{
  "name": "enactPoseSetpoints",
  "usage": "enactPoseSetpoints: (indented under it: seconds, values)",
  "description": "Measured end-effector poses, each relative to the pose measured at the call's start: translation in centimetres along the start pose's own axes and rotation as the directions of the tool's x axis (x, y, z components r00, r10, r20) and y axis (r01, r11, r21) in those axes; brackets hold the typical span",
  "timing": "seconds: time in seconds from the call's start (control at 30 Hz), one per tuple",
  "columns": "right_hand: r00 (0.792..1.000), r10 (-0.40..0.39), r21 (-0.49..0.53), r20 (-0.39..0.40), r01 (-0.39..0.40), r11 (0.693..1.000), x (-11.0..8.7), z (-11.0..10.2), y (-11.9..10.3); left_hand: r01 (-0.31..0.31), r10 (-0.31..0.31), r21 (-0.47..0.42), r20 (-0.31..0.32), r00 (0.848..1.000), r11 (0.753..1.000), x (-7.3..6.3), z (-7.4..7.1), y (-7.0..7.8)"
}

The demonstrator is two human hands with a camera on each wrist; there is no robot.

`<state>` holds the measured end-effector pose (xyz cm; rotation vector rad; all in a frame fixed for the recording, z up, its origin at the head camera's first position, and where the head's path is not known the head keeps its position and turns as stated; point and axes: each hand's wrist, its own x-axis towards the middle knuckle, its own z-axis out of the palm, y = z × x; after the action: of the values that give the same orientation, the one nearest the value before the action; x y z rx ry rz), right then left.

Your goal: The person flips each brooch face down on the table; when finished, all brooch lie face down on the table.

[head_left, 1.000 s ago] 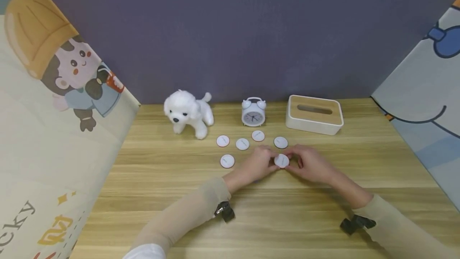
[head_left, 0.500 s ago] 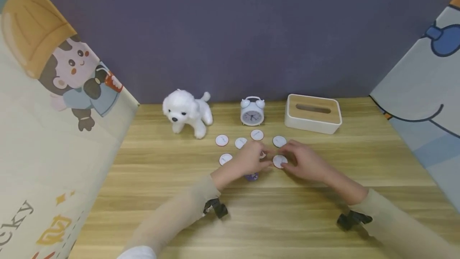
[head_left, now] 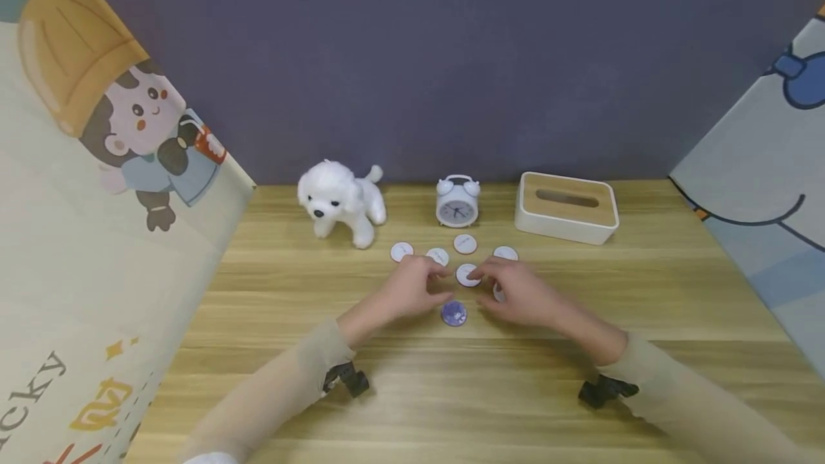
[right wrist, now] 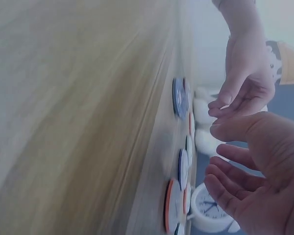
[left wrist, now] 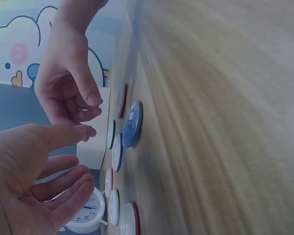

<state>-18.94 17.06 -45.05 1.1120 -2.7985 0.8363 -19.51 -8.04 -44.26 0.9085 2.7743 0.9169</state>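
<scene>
Several round white discs with thin coloured rims and small writing lie on the wooden table (head_left: 412,392). My left hand (head_left: 410,288) hovers left of a glossy purple disc (head_left: 454,313), its fingers loosely bent with nothing between them. In the left wrist view this domed disc (left wrist: 133,125) looks blue. My right hand (head_left: 525,293) is relaxed too, an index fingertip overlapping the edge of a white disc (head_left: 467,276) in the head view. Beneath that hand another white disc (head_left: 499,293) is mostly hidden. Further white discs (head_left: 465,243) lie just behind the hands.
A white plush dog (head_left: 341,200) stands at the back left. Beside it are a white alarm clock (head_left: 457,203) and a white tissue box (head_left: 567,208) with a wooden lid. A dark wall (head_left: 438,63) closes off the back, with cartoon panels at both sides.
Both hands have let go of the white disc at the right. The left hand has drawn back leftward, uncovering the purple disc and a white one; the right hand has shifted left.
</scene>
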Motion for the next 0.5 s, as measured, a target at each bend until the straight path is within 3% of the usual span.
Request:
enactPoseSetpoints:
  seconds: [0.17, 0.5]
  values:
    - [1.000, 0.003, 0.012, 0.025, -0.003, 1.000, 0.2, 0.6, -0.8, 0.014, -0.014, -0.001, 0.020, 1.000, 1.000, -1.0, 0.1, 0.0]
    - [1.000, 0.003, 0.019, 0.015, -0.003, 1.000, -0.1, 1.8, -1.7, -0.006, 0.005, -0.029, -0.041, 0.999, 1.000, -3.0, 1.0, -0.4]
